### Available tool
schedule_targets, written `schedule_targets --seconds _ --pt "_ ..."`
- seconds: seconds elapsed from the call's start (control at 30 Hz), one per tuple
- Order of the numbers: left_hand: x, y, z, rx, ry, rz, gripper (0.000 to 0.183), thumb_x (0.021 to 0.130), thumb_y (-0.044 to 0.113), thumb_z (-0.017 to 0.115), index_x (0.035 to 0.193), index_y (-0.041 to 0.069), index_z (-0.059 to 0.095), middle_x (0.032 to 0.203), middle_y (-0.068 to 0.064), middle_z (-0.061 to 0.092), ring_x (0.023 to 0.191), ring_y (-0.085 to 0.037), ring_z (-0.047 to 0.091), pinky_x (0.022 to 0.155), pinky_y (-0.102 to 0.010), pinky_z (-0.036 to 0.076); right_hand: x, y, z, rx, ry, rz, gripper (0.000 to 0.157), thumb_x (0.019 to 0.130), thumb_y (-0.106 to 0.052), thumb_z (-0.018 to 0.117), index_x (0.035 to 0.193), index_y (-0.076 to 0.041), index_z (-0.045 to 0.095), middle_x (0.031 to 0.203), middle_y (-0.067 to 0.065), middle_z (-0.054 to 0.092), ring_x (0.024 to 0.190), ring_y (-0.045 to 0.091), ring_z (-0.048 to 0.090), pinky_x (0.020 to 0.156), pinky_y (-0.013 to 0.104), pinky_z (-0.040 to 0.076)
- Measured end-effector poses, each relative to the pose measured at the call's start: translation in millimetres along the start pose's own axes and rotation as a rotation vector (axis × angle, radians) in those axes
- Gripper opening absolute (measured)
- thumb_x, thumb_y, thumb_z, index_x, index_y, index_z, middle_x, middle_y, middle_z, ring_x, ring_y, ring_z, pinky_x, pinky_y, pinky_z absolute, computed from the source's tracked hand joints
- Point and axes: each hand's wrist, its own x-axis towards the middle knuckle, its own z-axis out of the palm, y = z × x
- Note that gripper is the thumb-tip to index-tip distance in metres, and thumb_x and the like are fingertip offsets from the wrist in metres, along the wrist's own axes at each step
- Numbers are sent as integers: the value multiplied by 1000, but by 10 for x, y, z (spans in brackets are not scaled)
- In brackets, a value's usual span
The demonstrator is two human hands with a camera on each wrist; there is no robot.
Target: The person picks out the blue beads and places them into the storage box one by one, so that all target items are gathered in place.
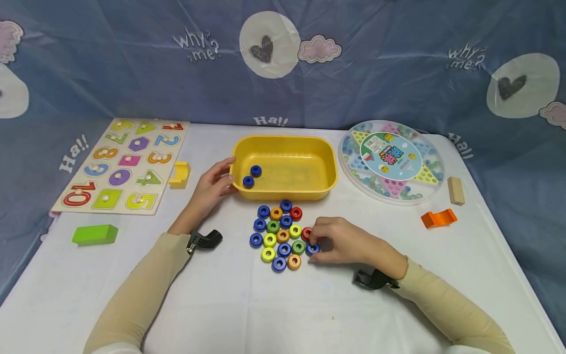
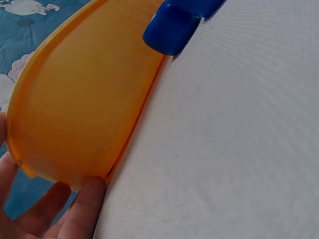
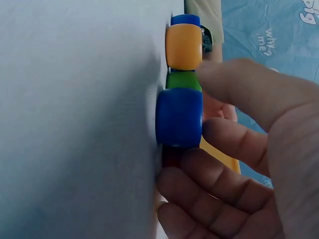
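Observation:
At its left end, a yellow plastic tub (image 1: 283, 194) is gripped by my left hand (image 1: 211, 189), with fingers at the rim and against the outer wall. Two blue beads (image 1: 248, 182) lie inside the tub. In front of it sits a cluster of ring-shaped beads in blue, green, yellow, orange and red. My right hand (image 1: 342, 241) is at the cluster's right edge, thumb and index finger around a blue bead (image 3: 179, 117). In the right wrist view the index fingertip is at the bead's upper edge, while the thumb stands apart from it. A red bead (image 1: 306, 233) lies just behind.
A number puzzle board (image 1: 128, 167) lies at the back left, near a yellow block (image 1: 180, 176) and a green block (image 1: 95, 235). At the back right are a round marble game board (image 1: 391, 160), a wooden block (image 1: 456, 191) and an orange arched block (image 1: 438, 218).

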Motion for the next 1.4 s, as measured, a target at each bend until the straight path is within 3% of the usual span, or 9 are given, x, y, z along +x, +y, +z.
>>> schedule_targets --seconds 0.57,0.67,0.77,0.93,1.07,1.23,1.4 --pt "-23 8 -19 20 3 2 50 100 18 50 149 19 39 149 -14 40 124 -29 50 88 -21 57 20 -1 -38 9 -38 13 14 78 -19 75 89 -18 67 86 -8 60 80 4 52 74 20 52" --pt "-33 -1 -12 19 1 -7 50 100 18 50 150 18 39 149 -14 40 124 -28 50 88 -21 57 28 -9 -120 49 -27 17 13 77 -17 75 87 -19 66 87 -10 60 81 5 55 75 20 54" --pt "-35 -14 -6 18 4 -12 50 101 18 50 149 19 39 149 -13 40 124 -27 50 87 -21 57 93 -13 -289 69 35 9 13 76 -14 74 85 -19 67 87 -10 61 80 8 59 73 22 56" --pt "-26 -22 10 15 1 -3 50 101 18 50 150 18 38 150 -13 40 123 -26 51 88 -22 58 371 24 -607 21 154 -20 11 75 -11 73 85 -15 69 85 -5 64 76 13 62 69 26 59" --pt "-9 -30 5 8 -1 3 50 100 18 50 149 18 39 149 -14 41 121 -25 52 87 -22 58 718 96 -718 -14 173 -4 9 76 -12 73 85 -11 71 85 1 66 75 14 62 68 26 58" --pt "-6 -27 -5 10 6 11 49 100 17 50 149 18 40 148 -14 42 119 -23 52 86 -21 58 1185 202 -677 -66 143 87 11 77 -16 74 85 -10 72 83 4 67 75 16 60 68 25 53" --pt "-13 -7 3 3 10 15 49 100 16 50 148 17 41 147 -16 42 119 -23 53 86 -22 58 1532 276 -536 -49 70 164 9 80 -16 74 86 -10 72 86 3 71 77 13 64 71 23 55"
